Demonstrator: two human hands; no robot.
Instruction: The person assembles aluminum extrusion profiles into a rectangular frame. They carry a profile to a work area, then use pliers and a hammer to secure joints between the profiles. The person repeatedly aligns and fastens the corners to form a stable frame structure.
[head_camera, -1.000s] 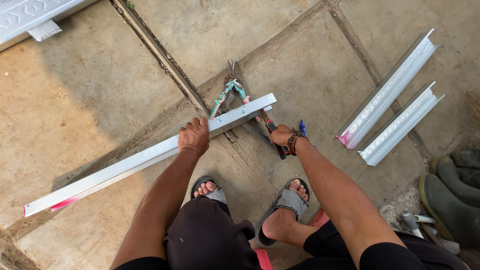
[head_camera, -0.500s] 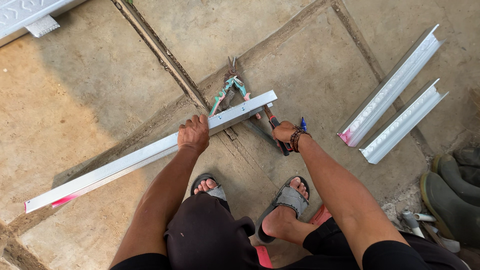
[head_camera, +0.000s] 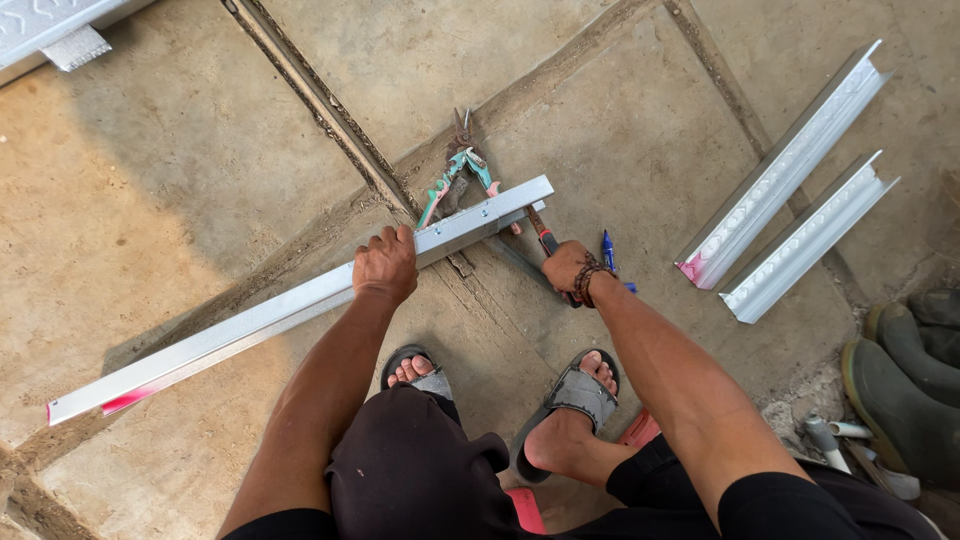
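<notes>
A long silver metal channel (head_camera: 250, 325) lies slanted across the concrete floor, its right end near the middle of the view. My left hand (head_camera: 385, 265) grips it from above, close to that end. My right hand (head_camera: 567, 268) is closed on a tool with a dark and red handle (head_camera: 541, 236) that points up under the channel's end. Tin snips with green and pink handles (head_camera: 458, 175) lie on the floor just beyond the channel. A blue marker (head_camera: 607, 250) lies next to my right wrist.
Two shorter metal channels (head_camera: 790, 165) (head_camera: 812, 238) lie side by side at the right. Green rubber boots (head_camera: 905, 385) stand at the right edge. A white panel (head_camera: 50, 25) fills the top left corner. Grooved joints cross the floor. My sandalled feet (head_camera: 575, 395) are below the channel.
My right hand has shifted slightly along the floor with the tool. My left hand stays on the channel, which has barely moved.
</notes>
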